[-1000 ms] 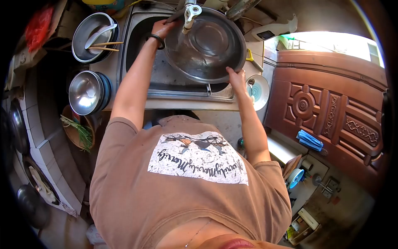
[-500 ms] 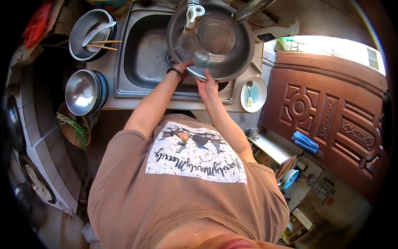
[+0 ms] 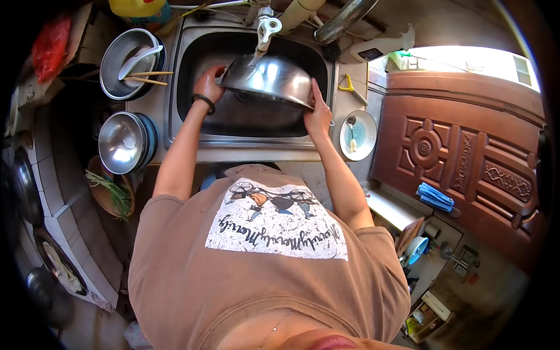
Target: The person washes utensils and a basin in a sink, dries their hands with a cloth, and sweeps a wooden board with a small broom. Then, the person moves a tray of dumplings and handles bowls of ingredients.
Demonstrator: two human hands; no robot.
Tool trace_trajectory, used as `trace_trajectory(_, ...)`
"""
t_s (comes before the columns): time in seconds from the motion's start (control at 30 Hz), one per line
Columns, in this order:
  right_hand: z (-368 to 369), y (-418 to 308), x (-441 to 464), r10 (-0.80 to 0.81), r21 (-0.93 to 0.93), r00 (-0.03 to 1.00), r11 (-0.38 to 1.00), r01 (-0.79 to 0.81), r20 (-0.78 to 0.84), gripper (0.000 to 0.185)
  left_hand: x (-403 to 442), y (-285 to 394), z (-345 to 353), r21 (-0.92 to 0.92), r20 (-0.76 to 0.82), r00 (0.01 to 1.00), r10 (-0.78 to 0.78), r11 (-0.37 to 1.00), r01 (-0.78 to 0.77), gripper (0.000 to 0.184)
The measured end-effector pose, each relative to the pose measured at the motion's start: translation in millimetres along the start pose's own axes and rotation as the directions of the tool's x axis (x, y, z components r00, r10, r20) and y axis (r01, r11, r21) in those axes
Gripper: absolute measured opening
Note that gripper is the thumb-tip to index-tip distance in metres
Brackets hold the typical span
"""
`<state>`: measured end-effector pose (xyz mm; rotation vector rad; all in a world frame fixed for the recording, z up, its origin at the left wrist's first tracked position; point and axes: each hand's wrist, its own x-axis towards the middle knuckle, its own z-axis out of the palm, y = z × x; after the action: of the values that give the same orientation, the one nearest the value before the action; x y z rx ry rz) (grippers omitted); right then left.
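Note:
A large metal basin [image 3: 268,79] is tipped over in the sink [image 3: 233,137], its shiny outer side facing up under the tap [image 3: 267,30]. Water from the tap runs onto it. My left hand [image 3: 208,86], with a dark band at the wrist, grips the basin's left rim. On the opposite side, my right hand [image 3: 318,114] is closed on the right edge of the rim. The basin's inside is hidden from view.
Left of the sink are a bowl [image 3: 119,87] with a white spoon and chopsticks, and stacked metal bowls [image 3: 121,143]. To the right lie a yellow peeler [image 3: 352,88] and a plate [image 3: 366,137] with a spoon. A yellow container [image 3: 137,8] stands behind.
The basin has turned from open side up to bottom up and sits lower in the sink. My hands have moved from its near rim to opposite sides.

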<state>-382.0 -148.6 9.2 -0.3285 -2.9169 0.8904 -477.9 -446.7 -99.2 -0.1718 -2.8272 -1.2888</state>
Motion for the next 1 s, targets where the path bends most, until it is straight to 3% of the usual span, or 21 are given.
trace_trajectory(0.03, 0.7, -8.1, 5.9, -0.053, -0.047, 0.998, 0.997, 0.055, 0.044, 0.074, -13.2, 7.4, -12.1, 0.067, -0.028, 0.998, 0.06, 0.996, -0.058, 0.047)
trace_trajectory(0.13, 7.0, -35.9, 29.3, -0.346, -0.068, 0.938, 0.937, 0.343, -0.032, 0.079, -51.8, 32.8, -46.8, 0.066, -0.196, 0.978, -0.07, 0.994, 0.084, 0.055)
trace_trajectory(0.17, 8.3, -43.9, 38.2, -0.45, -0.087, 0.891, 0.891, 0.445, -0.059, 0.079, -61.5, 45.3, -57.7, 0.117, -0.204, 0.978, -0.028, 0.992, 0.053, 0.059)
trace_trajectory(0.3, 23.6, -64.2, 67.8, -0.556, -0.169, 0.831, 0.818, 0.551, 0.016, 0.07, -93.2, 89.1, -76.5, 0.245, -0.222, 0.969, 0.106, 0.968, -0.05, 0.077)
trace_trajectory(0.33, 21.6, -69.7, 70.6, -0.595, -0.159, 0.803, 0.792, 0.59, 0.017, 0.058, -97.0, 96.6, -75.6, 0.255, -0.231, 0.963, 0.137, 0.964, -0.076, 0.081)
trace_trajectory(0.43, 7.6, -57.9, 69.0, -0.734, -0.171, 0.676, 0.676, 0.717, -0.067, 0.05, -105.0, 113.7, -72.0, 0.198, -0.173, 0.985, 0.025, 0.98, 0.01, 0.089)
trace_trajectory(0.57, -31.7, -40.6, 23.9, -0.684, -0.155, 0.694, 0.728, 0.668, -0.223, 0.043, -117.6, 130.4, -70.4, 0.144, -0.179, 0.972, 0.151, 0.982, -0.126, 0.093)
trace_trajectory(0.73, -63.4, -21.6, -26.1, -0.622, -0.161, 0.733, 0.781, 0.603, -0.276, 0.045, -133.9, 117.3, -47.1, 0.144, -0.336, 0.865, 0.372, 0.928, -0.343, 0.067)
trace_trajectory(0.87, -77.1, -4.9, -40.5, -0.601, -0.133, 0.747, 0.797, 0.59, -0.283, 0.045, -140.8, 137.5, -39.7, 0.212, -0.287, 0.882, 0.375, 0.922, -0.323, 0.064)
trace_trajectory(1.0, -89.7, 1.1, -25.5, -0.654, -0.073, 0.688, 0.74, 0.669, -0.314, 0.044, -145.4, 160.9, -28.7, 0.367, -0.301, 0.927, 0.225, 0.924, -0.105, 0.065)
